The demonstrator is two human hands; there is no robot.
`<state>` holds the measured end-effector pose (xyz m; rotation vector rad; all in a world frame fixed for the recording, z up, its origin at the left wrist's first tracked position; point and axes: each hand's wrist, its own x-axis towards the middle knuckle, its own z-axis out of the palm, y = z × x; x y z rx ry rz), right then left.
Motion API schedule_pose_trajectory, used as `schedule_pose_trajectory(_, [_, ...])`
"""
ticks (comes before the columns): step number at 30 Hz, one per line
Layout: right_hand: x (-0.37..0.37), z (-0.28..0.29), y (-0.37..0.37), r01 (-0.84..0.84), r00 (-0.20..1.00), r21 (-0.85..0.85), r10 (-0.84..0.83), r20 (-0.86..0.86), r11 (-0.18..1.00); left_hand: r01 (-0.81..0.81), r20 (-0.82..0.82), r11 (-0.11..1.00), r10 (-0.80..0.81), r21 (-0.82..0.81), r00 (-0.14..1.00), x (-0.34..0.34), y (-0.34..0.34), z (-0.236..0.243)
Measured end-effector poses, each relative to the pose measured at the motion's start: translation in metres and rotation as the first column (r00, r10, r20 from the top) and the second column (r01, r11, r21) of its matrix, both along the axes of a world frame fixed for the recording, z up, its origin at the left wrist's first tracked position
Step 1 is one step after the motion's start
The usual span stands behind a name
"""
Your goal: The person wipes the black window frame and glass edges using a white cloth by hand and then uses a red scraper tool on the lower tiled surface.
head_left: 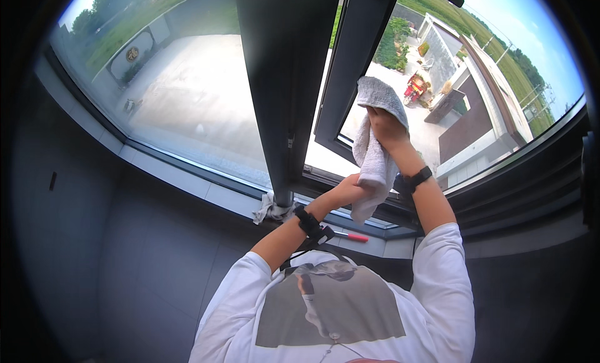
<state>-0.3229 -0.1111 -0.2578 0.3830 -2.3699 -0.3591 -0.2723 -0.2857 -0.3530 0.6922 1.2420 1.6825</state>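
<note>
A grey-white towel [374, 155] hangs folded in front of the open window sash [328, 132], whose dark frame stands beside it. My right hand [387, 129] grips the towel high up, its fingers wrapped round it under the folded top part. Lower down, my left hand [355, 188] is closed on the hanging part, with some of its fingers hidden by the cloth. A crumpled cloth [270, 210] lies at the foot of the dark middle post, left of my left hand. A tool with a red handle [356, 237] lies on the sill below the towel.
A wide fixed pane [169, 94] fills the left, beside a broad dark post [275, 69]. A tiled sill [187, 182] runs beneath, above dark tiled walls [144, 250]. Dark frame rails [519, 207] line the right. Outside show a paved yard, a red vehicle, a wall and fields.
</note>
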Motion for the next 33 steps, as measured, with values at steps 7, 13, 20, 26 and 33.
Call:
schedule_pose_trajectory(7, [0.006,-0.109,-0.001,0.015,0.951,-0.188,0.044,0.307,0.982,0.029,-0.084,0.985,-0.044,-0.173,0.996,0.008,-0.013,-0.049])
schedule_pose_trajectory(13, [0.017,-0.160,-0.002,0.062,0.838,-0.337,0.135,0.529,0.939,0.005,-0.379,0.873,-0.217,-0.487,0.900,0.004,-0.020,-0.056])
schedule_pose_trajectory(20, [0.032,-0.022,0.003,0.052,0.953,-0.349,0.058,0.298,0.936,0.090,-0.303,0.970,-0.158,-0.226,0.940,0.004,-0.019,0.004])
schedule_pose_trajectory(26, [0.033,0.170,0.021,0.086,0.956,-0.104,-0.112,-0.270,0.991,-0.024,-0.352,0.985,0.083,0.169,0.932,-0.026,0.005,0.085])
schedule_pose_trajectory(33, [0.013,0.131,0.008,0.130,0.939,-0.075,-0.147,-0.311,0.989,-0.049,-0.490,0.981,0.138,0.190,0.860,-0.004,0.010,0.092])
